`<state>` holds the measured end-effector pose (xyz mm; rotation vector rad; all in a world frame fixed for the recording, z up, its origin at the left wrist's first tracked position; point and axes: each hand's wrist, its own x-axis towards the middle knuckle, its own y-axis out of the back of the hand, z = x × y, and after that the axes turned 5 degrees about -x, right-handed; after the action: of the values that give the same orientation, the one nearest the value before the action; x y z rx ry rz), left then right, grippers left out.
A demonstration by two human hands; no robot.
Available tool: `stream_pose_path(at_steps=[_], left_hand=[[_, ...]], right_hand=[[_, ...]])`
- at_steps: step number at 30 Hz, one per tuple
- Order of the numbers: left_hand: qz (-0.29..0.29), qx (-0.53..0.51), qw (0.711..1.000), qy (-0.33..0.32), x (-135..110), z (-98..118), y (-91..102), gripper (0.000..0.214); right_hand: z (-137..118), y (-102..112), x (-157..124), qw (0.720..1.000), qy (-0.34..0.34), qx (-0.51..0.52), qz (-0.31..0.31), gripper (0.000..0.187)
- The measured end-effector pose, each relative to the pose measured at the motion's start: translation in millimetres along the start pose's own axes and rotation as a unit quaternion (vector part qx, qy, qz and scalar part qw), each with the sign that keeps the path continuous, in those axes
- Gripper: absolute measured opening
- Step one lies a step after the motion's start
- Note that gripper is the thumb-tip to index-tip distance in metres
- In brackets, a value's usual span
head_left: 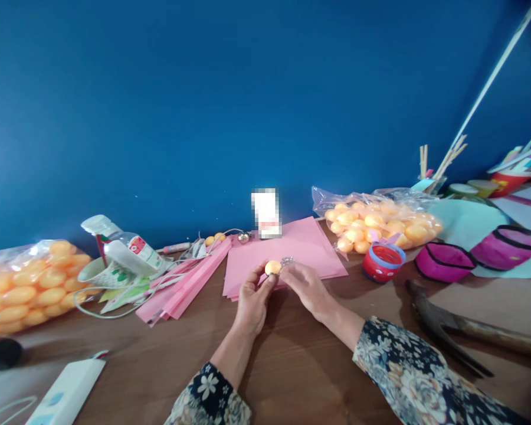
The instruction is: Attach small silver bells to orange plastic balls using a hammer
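An orange ball (pixel 273 268), like a small table tennis ball, is pinched between the thumb and fingers of my left hand (pixel 253 295). From the right, the bent fingers of my right hand (pixel 307 286) come up close beside it. A small silvery, shiny thing (pixel 287 260) shows just behind those fingertips; whether they grip it or it lies on the paper I cannot tell. Both hands are over the near edge of a stack of pink paper sheets (pixel 323 251). Farther back on the sheets' left corner is a round silvery object (pixel 243 237).
Clear bags of orange balls (pixel 55 277) lie at left and right. Pink paper strips (pixel 190 289), a tipped bottle (pixel 137 248) and cables crowd the left. At right are a red cup (pixel 383 262), magenta cloth rings (pixel 445 262) and a hammer (pixel 460 324). A blue wall (pixel 248 106) rises behind.
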<state>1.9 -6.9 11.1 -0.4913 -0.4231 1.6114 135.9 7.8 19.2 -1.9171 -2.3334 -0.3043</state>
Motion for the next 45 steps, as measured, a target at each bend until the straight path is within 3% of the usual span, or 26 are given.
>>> stream_pose_path(at_steps=[45], left_hand=[[0.002,0.006,1.0,0.0,0.5,-0.6,1.1,0.048]], right_hand=[[-4.0,1.2,-1.6,0.999,0.009,-0.032,-0.01,0.024]])
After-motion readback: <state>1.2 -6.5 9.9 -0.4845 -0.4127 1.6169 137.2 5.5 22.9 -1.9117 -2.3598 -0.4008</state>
